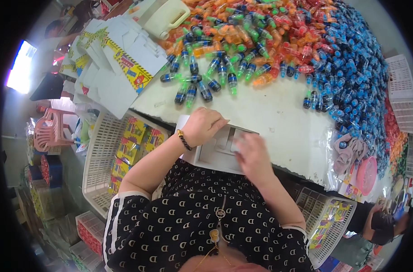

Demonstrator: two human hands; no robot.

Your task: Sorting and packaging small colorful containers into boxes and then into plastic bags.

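Left hand [203,125] curled knuckles-up; right hand [253,156] blurred, fingers spread.

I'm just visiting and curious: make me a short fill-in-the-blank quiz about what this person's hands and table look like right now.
1. Both hands, left hand and right hand, rest on a flat white ____ at the table's near edge.
2. The left wrist wears a beaded ____.
3. The pile of small bottles at the table's far right is mostly ____.
4. The basket at the person's left holds ____ boxes.

Missing words: box; bracelet; blue; yellow
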